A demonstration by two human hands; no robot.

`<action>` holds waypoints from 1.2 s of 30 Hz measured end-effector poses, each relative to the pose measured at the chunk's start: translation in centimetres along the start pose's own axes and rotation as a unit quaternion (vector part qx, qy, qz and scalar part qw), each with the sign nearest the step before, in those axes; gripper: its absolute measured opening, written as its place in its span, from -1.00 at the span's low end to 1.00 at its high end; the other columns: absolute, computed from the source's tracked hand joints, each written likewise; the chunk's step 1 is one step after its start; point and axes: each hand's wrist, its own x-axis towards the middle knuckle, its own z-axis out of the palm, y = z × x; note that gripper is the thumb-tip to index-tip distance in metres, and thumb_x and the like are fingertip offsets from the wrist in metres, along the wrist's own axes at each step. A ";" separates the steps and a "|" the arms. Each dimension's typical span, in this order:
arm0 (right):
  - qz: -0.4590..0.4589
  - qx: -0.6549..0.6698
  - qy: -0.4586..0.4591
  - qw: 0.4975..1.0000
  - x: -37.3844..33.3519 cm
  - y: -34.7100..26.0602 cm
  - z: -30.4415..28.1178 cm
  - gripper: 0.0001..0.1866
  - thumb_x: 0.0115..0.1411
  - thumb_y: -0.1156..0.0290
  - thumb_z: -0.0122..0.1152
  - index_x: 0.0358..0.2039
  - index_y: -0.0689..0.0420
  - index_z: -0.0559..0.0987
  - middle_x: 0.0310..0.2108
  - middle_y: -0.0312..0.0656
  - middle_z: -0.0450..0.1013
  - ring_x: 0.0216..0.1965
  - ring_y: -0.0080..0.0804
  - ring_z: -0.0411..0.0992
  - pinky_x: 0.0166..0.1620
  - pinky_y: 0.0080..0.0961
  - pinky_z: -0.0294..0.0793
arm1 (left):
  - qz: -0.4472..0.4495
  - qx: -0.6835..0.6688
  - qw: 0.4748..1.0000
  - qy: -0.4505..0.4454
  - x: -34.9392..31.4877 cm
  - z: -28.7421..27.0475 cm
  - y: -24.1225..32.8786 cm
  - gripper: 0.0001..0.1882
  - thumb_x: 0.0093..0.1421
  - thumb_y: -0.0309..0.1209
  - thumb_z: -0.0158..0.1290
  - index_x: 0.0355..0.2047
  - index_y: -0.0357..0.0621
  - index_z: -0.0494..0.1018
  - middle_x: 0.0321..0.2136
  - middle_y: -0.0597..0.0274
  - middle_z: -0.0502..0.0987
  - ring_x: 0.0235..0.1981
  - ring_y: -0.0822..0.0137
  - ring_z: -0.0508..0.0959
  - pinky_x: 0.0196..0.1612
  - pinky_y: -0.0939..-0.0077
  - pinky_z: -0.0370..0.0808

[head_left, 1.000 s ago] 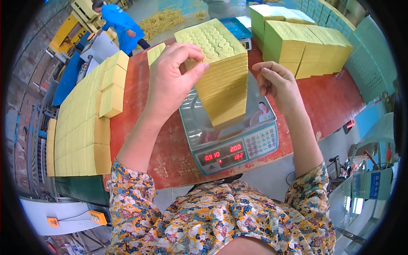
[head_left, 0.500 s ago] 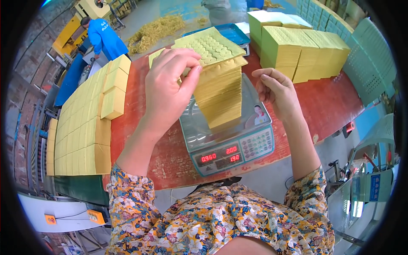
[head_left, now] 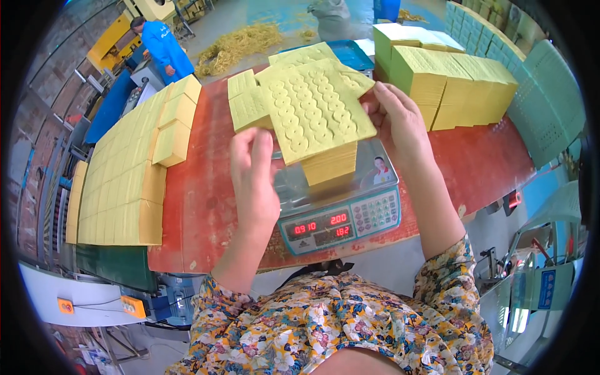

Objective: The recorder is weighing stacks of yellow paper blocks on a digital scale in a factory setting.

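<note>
A tall stack of yellow paper [head_left: 329, 165] stands on the pan of a digital scale [head_left: 340, 223] with red digits. On top, a sheet or thin pack of punched yellow paper [head_left: 315, 112], marked with rows of rounded coin-like cuts, tilts toward me and overhangs the stack. At its right edge, my right hand [head_left: 403, 128] has its fingers closed on the paper; part of the grip is hidden behind the edge. My left hand [head_left: 253, 181] is slightly blurred beside the left edge, thumb and fingers apart, with nothing seen between them. Another punched sheet [head_left: 356, 82] pokes out askew beneath.
Small yellow paper piles [head_left: 249, 103] lie behind my left hand on the red table [head_left: 200, 181]. Big paper blocks [head_left: 122, 194] line the left side, more blocks [head_left: 453, 87] the back right. A person in blue [head_left: 165, 53] stands at a machine, far left.
The top paper has turned and tipped toward me. My left hand has dropped from above the stack to its left side. My right hand has moved in to the paper's edge. The scale's reading has changed.
</note>
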 end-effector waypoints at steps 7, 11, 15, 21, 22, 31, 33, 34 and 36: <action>-0.022 -0.061 0.007 0.998 1.5 -0.1 0.2 -0.85 0.28 0.39 0.13 -0.26 0.21 0.49 -0.52 -0.27 0.46 -0.57 -0.56 0.43 -0.52 -0.63 0.35 | -0.105 -0.066 0.990 -0.060 1.7 -0.5 1.0 -0.68 0.30 -0.28 0.05 -0.03 -0.21 0.42 -0.27 0.19 0.55 -0.40 0.34 0.57 -0.52 0.46 0.48; -0.021 -0.057 0.046 0.997 1.8 -0.4 -0.5 -0.87 0.26 0.43 0.14 -0.27 0.23 0.49 -0.51 -0.22 0.48 -0.57 -0.50 0.46 -0.52 -0.61 0.36 | -0.043 -0.017 0.994 0.095 0.3 -6.2 1.6 -0.68 0.26 -0.33 0.09 -0.05 -0.25 0.44 -0.23 0.15 0.57 -0.36 0.33 0.61 -0.56 0.47 0.50; -0.011 -0.050 0.044 0.998 1.3 -1.0 -0.4 -0.86 0.26 0.44 0.13 -0.25 0.24 0.48 -0.50 -0.21 0.48 -0.56 -0.48 0.47 -0.51 -0.59 0.37 | -0.189 0.053 0.966 0.166 -0.8 -18.2 -1.2 -0.71 0.28 -0.31 0.06 -0.08 -0.25 0.42 -0.31 0.11 0.57 -0.45 0.34 0.57 -0.57 0.49 0.43; 0.007 -0.089 0.051 0.995 0.7 -2.1 0.7 -0.79 0.30 0.31 0.13 -0.25 0.23 0.47 -0.50 -0.20 0.49 -0.57 -0.48 0.46 -0.52 -0.60 0.36 | -0.055 0.764 0.639 0.072 -5.2 -29.2 -7.0 -0.61 0.21 -0.28 0.12 -0.07 -0.32 0.43 -0.25 -0.10 0.58 -0.25 0.04 0.59 -0.19 0.26 0.55; 0.009 -0.090 0.056 0.994 0.9 -2.4 0.6 -0.77 0.30 0.29 0.13 -0.26 0.22 0.47 -0.51 -0.22 0.49 -0.58 -0.49 0.45 -0.53 -0.61 0.35 | -0.050 0.730 0.676 0.092 -3.9 -28.5 -6.6 -0.61 0.18 -0.29 0.14 -0.09 -0.33 0.46 -0.20 -0.13 0.57 -0.12 -0.03 0.56 -0.03 0.22 0.48; -0.048 -0.275 0.096 0.955 1.7 -3.9 2.1 -0.84 0.28 0.34 0.15 -0.35 0.16 0.55 -0.61 -0.35 0.41 -0.68 -0.69 0.31 -0.65 -0.72 0.14 | -0.032 0.247 0.967 -0.055 12.6 -7.5 -0.4 -0.73 0.32 -0.29 0.05 -0.15 -0.26 0.53 -0.45 0.30 0.54 -0.49 0.54 0.50 -0.48 0.66 0.41; -0.067 -0.278 0.103 0.953 1.5 -4.0 2.8 -0.87 0.27 0.37 0.16 -0.32 0.16 0.56 -0.60 -0.35 0.42 -0.69 -0.71 0.31 -0.67 -0.75 0.11 | -0.057 0.174 0.981 -0.059 15.3 -5.9 -0.1 -0.71 0.31 -0.26 0.07 -0.13 -0.25 0.52 -0.44 0.30 0.55 -0.49 0.52 0.51 -0.49 0.66 0.41; -0.081 -0.281 0.102 0.951 1.5 -4.1 2.9 -0.87 0.27 0.38 0.16 -0.29 0.17 0.56 -0.59 -0.34 0.43 -0.68 -0.70 0.32 -0.67 -0.76 0.10 | -0.102 0.125 0.982 -0.095 16.3 -5.1 0.2 -0.71 0.30 -0.24 0.08 -0.14 -0.22 0.51 -0.44 0.29 0.55 -0.49 0.51 0.52 -0.48 0.66 0.43; -0.097 -0.285 0.108 0.948 1.3 -4.2 3.2 -0.87 0.27 0.40 0.16 -0.26 0.18 0.56 -0.57 -0.34 0.44 -0.67 -0.70 0.33 -0.67 -0.76 0.10 | -0.156 0.060 0.972 -0.163 17.7 -4.4 0.1 -0.79 0.28 -0.28 0.11 -0.22 -0.14 0.49 -0.44 0.30 0.56 -0.50 0.49 0.53 -0.48 0.66 0.47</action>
